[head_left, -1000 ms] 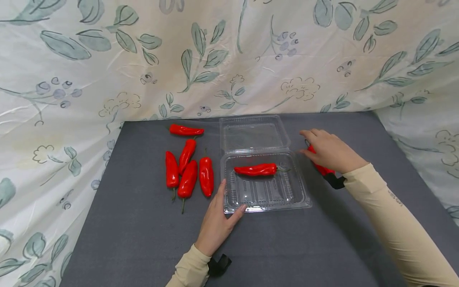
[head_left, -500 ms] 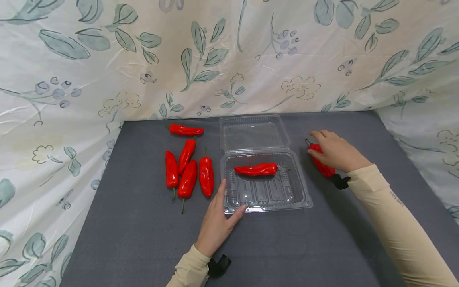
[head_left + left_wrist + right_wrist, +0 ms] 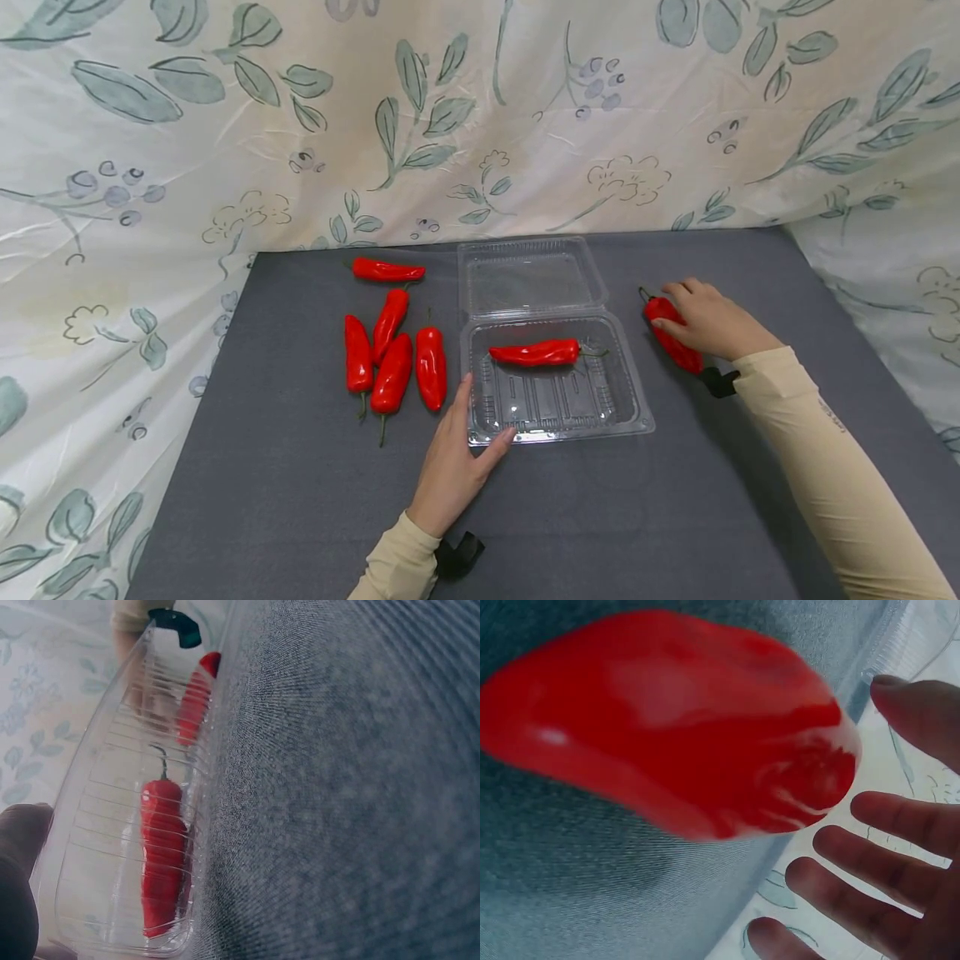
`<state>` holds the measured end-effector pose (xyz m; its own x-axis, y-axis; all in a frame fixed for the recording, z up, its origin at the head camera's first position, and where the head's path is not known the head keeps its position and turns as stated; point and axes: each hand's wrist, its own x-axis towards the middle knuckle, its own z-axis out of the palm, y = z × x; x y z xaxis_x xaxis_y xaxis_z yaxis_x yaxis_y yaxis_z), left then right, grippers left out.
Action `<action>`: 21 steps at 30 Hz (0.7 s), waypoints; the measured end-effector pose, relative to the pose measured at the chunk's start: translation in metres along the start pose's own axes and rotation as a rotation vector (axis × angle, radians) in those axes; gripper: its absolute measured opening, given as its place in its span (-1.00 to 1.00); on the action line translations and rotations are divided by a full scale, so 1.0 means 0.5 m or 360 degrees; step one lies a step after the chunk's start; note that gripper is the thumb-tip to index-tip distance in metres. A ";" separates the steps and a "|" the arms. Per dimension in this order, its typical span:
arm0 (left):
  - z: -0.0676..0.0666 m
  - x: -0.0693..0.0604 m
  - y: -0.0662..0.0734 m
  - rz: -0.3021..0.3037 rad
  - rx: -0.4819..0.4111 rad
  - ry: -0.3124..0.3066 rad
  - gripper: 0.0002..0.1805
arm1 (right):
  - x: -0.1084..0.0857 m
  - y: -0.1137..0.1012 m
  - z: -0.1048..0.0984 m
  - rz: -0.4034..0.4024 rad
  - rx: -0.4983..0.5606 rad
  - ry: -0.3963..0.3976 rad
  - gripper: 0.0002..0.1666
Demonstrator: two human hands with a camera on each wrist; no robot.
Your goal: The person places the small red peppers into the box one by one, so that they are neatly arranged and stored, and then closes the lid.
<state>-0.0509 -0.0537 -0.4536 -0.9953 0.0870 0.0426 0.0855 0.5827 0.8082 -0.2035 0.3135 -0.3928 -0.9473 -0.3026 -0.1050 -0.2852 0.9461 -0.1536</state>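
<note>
Straddling the near left corner of a clear plastic clamshell box, my left hand touches it with straight fingers and thumb. One long red pepper lies crosswise inside the box's base; the left wrist view shows this pepper through the clear wall. Right of the box, another red pepper lies on the cloth, its stem pointing away. My right hand hovers just over that pepper's right side. In the right wrist view, the fingers are extended and spread, apart from the red pepper.
Several more red peppers lie in a loose group left of the box, one farther back. The box's lid lies folded back behind its base. Grey cloth covers the table, and a leaf-patterned curtain hangs behind.
My right hand has drawn back to the right, uncovering more of the pepper beneath it, which stays on the cloth. The left hand and the box have not moved.
</note>
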 end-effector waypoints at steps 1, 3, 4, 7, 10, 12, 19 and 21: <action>0.000 0.000 0.000 -0.0003 0.0002 0.0001 0.01 | -0.001 0.002 0.002 0.0004 0.0010 0.0000 -0.29; 0.000 0.001 0.002 -0.0016 0.0002 -0.0003 0.01 | -0.003 0.006 0.006 0.0012 0.0022 0.0001 -0.28; -0.001 0.001 0.002 -0.0023 0.0002 -0.0004 0.01 | -0.003 0.008 0.008 0.0015 0.0027 0.0003 -0.28; 0.000 0.001 0.001 -0.0050 -0.0003 -0.0014 0.02 | -0.005 0.011 0.013 0.0008 0.0024 0.0001 -0.30; 0.000 0.001 0.001 -0.0078 -0.0013 -0.0021 0.02 | -0.004 0.012 0.015 0.0014 0.0028 -0.0006 -0.32; -0.001 0.001 0.001 -0.0095 -0.0018 -0.0026 0.03 | -0.003 0.013 0.018 0.0025 0.0031 -0.0012 -0.33; 0.002 0.004 0.000 -0.0071 -0.0009 -0.0014 0.01 | -0.003 0.019 0.023 0.0007 0.0020 0.0045 -0.39; 0.002 0.005 0.000 -0.0064 -0.0004 -0.0013 0.01 | -0.006 0.021 0.024 -0.0005 0.0021 0.0077 -0.40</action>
<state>-0.0534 -0.0525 -0.4543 -0.9975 0.0704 0.0053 0.0455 0.5838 0.8106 -0.2021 0.3230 -0.4061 -0.9525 -0.2994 -0.0567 -0.2866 0.9435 -0.1666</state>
